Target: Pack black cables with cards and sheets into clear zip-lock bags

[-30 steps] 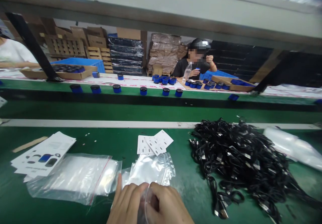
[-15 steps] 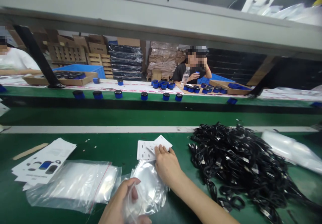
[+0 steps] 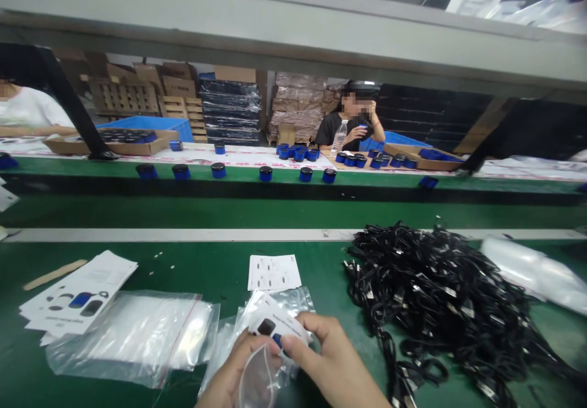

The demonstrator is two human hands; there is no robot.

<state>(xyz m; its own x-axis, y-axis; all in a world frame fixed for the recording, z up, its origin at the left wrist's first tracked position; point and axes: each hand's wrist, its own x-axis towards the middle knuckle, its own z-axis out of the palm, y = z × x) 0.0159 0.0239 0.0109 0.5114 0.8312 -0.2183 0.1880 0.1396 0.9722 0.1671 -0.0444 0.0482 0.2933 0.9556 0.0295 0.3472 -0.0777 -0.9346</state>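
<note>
My right hand (image 3: 328,350) pinches a printed instruction leaflet (image 3: 270,316) showing pictures of dark and blue devices. Close beside it, my left hand (image 3: 236,368) is closed on a small clear plastic bag (image 3: 257,380), whose open mouth faces me. The leaflet's lower edge is by the left fingers. Beneath both hands lies a loose heap of clear bags (image 3: 293,301). Just beyond them rests a stack of printed leaflets (image 3: 274,272). Left of my hands is a large zip bag (image 3: 137,334) with small clear bags inside.
More leaflets (image 3: 77,301) and a wooden stick (image 3: 55,275) lie at the left. A tangled pile of black cables (image 3: 431,298) fills the right, with a plastic bag roll (image 3: 534,270) behind it. Blue round devices (image 3: 265,174) line the far belt; a person (image 3: 351,126) sits beyond.
My right hand has drawn back from the leaflet stack towards me, bringing one leaflet to my left hand. The left hand still holds the clear bag.
</note>
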